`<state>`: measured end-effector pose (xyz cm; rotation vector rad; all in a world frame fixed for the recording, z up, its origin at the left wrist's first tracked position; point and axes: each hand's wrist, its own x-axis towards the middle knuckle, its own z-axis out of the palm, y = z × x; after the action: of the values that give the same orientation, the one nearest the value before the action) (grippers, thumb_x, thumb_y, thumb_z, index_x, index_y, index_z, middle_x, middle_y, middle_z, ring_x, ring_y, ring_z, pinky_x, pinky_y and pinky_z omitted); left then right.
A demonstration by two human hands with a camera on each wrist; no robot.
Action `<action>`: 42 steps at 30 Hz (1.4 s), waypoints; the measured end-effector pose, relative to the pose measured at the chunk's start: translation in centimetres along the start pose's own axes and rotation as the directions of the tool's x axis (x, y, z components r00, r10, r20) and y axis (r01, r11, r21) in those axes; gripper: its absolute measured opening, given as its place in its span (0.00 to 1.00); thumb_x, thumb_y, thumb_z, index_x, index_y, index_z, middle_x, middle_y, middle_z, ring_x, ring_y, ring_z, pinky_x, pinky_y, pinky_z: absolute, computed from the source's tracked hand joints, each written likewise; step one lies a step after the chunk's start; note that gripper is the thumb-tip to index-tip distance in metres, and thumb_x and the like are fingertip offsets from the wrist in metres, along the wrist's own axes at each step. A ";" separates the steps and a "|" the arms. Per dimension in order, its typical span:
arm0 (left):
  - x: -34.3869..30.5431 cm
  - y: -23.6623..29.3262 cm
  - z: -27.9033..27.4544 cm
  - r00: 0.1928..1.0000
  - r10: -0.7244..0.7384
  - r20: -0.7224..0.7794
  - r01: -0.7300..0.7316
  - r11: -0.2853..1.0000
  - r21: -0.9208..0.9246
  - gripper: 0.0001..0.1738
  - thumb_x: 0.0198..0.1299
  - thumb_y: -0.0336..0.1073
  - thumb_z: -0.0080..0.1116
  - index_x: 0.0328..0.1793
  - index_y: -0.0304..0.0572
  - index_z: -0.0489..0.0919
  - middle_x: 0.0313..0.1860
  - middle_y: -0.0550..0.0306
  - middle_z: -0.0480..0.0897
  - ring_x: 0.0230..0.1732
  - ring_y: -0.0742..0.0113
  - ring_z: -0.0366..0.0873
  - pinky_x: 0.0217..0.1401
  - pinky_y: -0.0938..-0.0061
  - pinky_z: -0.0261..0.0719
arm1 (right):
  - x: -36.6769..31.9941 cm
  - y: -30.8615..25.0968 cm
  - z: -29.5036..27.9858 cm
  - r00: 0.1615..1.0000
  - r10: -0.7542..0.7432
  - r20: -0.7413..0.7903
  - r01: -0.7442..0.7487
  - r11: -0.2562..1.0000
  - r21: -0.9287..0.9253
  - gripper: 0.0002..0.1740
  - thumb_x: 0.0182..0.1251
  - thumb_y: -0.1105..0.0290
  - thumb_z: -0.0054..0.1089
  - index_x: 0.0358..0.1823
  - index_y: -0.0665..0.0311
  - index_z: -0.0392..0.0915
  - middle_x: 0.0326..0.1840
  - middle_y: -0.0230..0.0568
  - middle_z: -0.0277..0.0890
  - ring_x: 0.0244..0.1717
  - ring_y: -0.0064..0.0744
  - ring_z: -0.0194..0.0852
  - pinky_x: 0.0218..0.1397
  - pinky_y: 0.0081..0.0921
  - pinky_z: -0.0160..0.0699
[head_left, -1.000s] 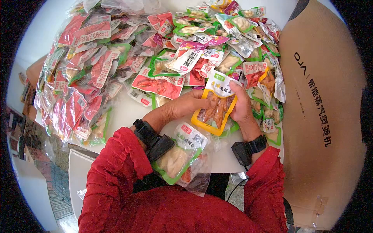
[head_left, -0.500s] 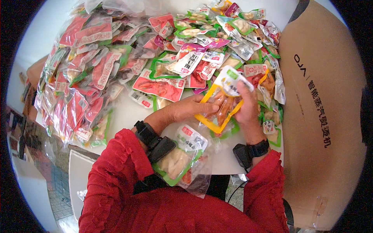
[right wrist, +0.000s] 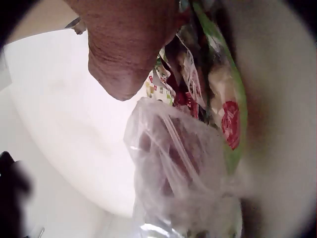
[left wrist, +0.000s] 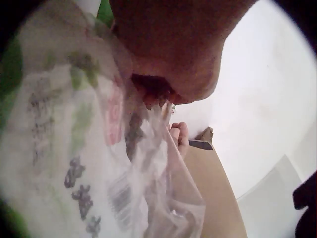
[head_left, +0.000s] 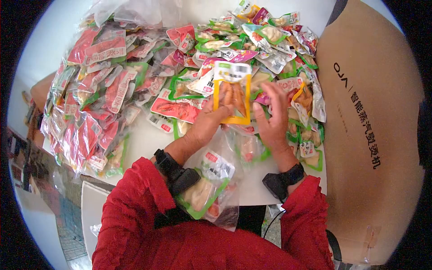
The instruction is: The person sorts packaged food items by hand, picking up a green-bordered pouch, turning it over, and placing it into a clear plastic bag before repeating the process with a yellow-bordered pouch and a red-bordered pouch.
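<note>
My left hand pinches a yellow-edged vacuum pouch of brown food, its thumb on the clear front and its white label at the top. Just right of the pouch is my right hand, fingers loosely spread and holding nothing. Below the left hand, a thin clear plastic bag reaches down to the table's front edge, with a green-edged pouch of pale food in it. In the left wrist view crinkled plastic rises close under the hand; its fingertips are hidden there.
Loose food pouches with red, green and purple printing are heaped at the back right of the white table. A large clear sack of pouches fills the left side. A tall cardboard box stands along the right edge.
The right hand has let go of the yellow-edged pouch and its fingers have spread. In the left hand the pouch has moved left and turned upright.
</note>
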<state>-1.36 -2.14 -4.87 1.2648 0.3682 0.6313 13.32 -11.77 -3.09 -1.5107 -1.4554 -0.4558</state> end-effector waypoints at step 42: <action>0.1 2.8 -1.2 0.765 0.480 0.429 -0.641 0.504 0.580 0.04 0.54 0.28 0.53 0.36 0.39 0.75 0.32 0.58 0.75 0.38 0.64 0.71 0.41 0.73 0.69 | 0.2 0.0 0.0 0.792 0.417 0.446 -0.571 0.249 0.782 0.27 0.56 0.74 0.43 0.60 0.66 0.56 0.53 0.41 0.64 0.51 0.30 0.65 0.55 0.23 0.63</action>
<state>-2.59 -0.70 -2.50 2.2392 -0.0360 0.9487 13.31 -11.63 -2.93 -0.9660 -0.9032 0.8012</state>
